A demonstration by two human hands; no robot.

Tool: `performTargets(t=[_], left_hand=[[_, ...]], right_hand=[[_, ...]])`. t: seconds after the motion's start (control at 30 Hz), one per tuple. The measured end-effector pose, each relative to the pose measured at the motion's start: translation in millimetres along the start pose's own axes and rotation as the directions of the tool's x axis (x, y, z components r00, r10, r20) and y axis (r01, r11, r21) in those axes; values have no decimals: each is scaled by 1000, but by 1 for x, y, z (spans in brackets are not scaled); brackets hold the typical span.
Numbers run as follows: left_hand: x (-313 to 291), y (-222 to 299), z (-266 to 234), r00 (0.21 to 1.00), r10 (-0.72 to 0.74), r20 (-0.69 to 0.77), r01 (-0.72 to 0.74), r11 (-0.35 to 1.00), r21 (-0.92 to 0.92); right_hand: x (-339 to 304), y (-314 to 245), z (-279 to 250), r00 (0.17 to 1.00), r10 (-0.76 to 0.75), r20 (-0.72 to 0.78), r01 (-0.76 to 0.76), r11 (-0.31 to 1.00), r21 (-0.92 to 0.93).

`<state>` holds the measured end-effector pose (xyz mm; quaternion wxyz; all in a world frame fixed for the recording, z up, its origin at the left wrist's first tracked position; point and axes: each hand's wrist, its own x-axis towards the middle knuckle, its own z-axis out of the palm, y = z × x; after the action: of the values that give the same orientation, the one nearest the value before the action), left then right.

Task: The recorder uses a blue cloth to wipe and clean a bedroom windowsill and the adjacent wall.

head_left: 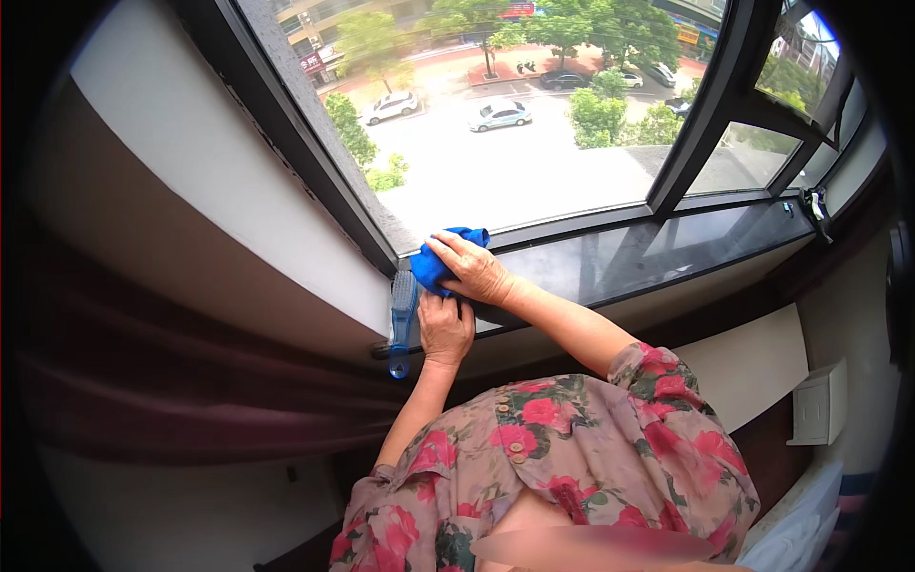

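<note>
A bunched blue cloth [431, 274] is pressed into the left corner of the dark windowsill [591, 259], against the foot of the window frame. My right hand [477, 271] lies over it, fingers bent around its top. Just below, my left hand [446, 329] is closed at the cloth's lower edge; its fingertips are partly hidden there. Left of that hand, a blue brush [402, 319] with pale bristles facing up rests at the sill's end, its handle toward me and jutting past the front edge.
The dark window frame [319, 143] rises beside a pale wall [191, 153]. Beyond the glass are a street, trees and cars. A dark red curtain [219, 381] hangs at the left. Small items [816, 212] lie at the sill's right end, and a white box [818, 404] is at the lower right.
</note>
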<state>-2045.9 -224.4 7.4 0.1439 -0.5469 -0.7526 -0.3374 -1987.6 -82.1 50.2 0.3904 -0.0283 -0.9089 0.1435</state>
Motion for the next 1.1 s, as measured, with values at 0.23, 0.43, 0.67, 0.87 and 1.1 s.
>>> performTargets(t=[0.23, 0.43, 0.67, 0.87, 1.1], left_hand=[[1, -2, -2, 993, -106, 49, 105, 994, 21], [-1, -4, 0, 998, -59, -4, 59, 998, 8], [-3, -7, 3, 997, -72, 16, 71, 997, 40], [-3, -6, 3, 999, -42, 1, 42, 999, 31], [-4, -2, 4, 999, 22, -27, -21, 999, 32]], right_hand=[[7, 10, 21, 972, 72, 224, -82, 996, 38], [-18, 28, -3, 979, 138, 146, -141, 990, 4], [-63, 64, -62, 957, 291, 24, -288, 954, -87], [-106, 96, -120, 906, 413, -93, -423, 879, -218], [-136, 115, -138, 810, 507, -296, -584, 744, -324]])
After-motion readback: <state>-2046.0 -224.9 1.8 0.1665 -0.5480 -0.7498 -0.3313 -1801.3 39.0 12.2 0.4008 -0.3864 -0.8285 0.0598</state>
